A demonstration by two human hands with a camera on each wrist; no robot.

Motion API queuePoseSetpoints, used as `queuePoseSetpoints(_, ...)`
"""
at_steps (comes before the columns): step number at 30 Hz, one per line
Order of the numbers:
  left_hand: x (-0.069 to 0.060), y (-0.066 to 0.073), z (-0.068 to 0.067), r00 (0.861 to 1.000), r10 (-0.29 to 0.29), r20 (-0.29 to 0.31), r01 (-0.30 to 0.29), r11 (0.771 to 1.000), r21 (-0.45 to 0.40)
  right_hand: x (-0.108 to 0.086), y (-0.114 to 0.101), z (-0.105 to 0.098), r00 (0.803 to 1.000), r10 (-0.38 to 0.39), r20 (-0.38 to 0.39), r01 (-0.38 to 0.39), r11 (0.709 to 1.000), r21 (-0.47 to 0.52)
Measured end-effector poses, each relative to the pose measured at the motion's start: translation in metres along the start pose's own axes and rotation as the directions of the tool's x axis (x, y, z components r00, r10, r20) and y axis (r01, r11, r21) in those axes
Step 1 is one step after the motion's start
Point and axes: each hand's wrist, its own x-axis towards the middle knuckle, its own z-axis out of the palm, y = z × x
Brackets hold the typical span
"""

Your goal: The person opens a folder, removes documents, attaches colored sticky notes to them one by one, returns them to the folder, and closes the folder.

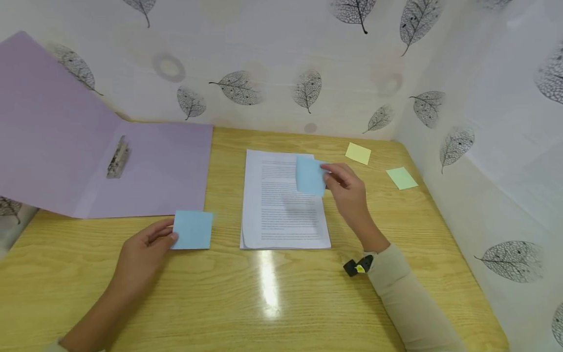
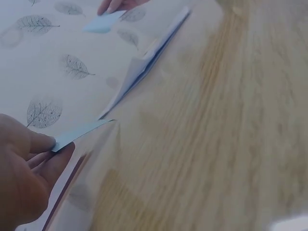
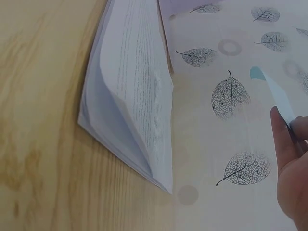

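One blue note (image 1: 192, 231) is being pinched by the L hand (image 1: 142, 250), nr the purple folder (image 1: 169, 168). The R hand (image 1: 349, 195), well apart, is pinching a 2nd blue note (image 1: 310, 176) over the R side of the paper stack (image 1: 281, 215). A yellow note (image 1: 358, 153) & green note (image 1: 402, 178) are lying on the table (image 1: 211, 298).

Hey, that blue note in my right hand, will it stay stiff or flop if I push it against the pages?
The blue note is likely floppy, since its far end curls over in the right wrist view. It's probably very light, as the right hand pinches just one side. Its unsupported end would likely buckle first against the pages.
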Motion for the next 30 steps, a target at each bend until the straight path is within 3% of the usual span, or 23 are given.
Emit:
queuePoseSetpoints(6, -0.012, -0.013, -0.013, 0.999, 0.003, -0.04, 0.0, 0.997, 0.072, -0.001, 0.0, 0.001, 1.0, 0.004, 0.009, -0.004, 1.0, 0.003)
queuePoseSetpoints(17, -0.025, -0.024, -0.012, 0.995, 0.009, -0.097, 0.005, 0.991, 0.137, -0.002, -0.005, 0.002, 1.0, 0.005, 0.024, -0.005, 1.0, 0.009)
queuePoseSetpoints(25, -0.031, -0.024, -0.015, 0.98, 0.133, -0.145, -0.089, 0.956, 0.279, -0.004, -0.002, 0.003, 0.999, -0.02, 0.03, 0.019, 1.0, 0.013)
queuePoseSetpoints(30, -0.035, -0.024, -0.02, 0.976, 0.15, -0.156, -0.092, 0.94, 0.328, -0.005, -0.003, 0.003, 0.999, -0.025, 0.028, 0.025, 1.0, 0.003)
